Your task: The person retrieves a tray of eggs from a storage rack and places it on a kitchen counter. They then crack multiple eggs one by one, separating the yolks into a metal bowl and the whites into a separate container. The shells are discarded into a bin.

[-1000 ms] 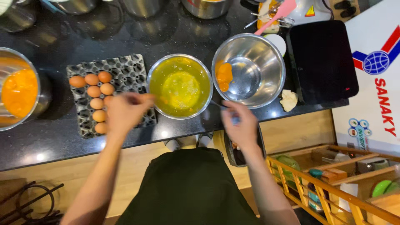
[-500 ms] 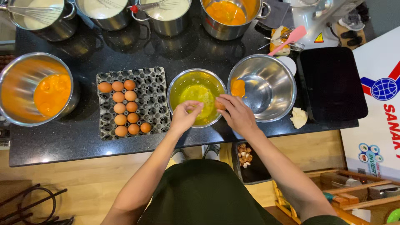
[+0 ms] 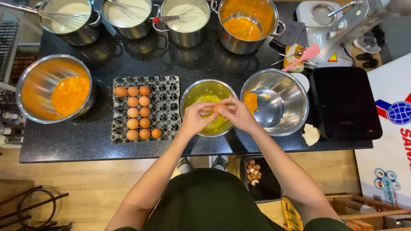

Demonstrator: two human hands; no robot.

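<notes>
Both bare forearms extend from near edge of view toward far side, converging at centre. Left hand and right hand meet fingertip to fingertip, thumbs up top, fingers curled inward in pinching pose. Wrists slightly bent, palms facing each other. Grip appears closed on something small between fingertips; motion blur prevents certainty.

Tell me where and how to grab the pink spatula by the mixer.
Grip the pink spatula by its slim handle end, coming from the left and above. Its broad blade points up-right toward the white mixer, while the handle slopes down-left, resting over a small dish, apart from both hands.
</notes>
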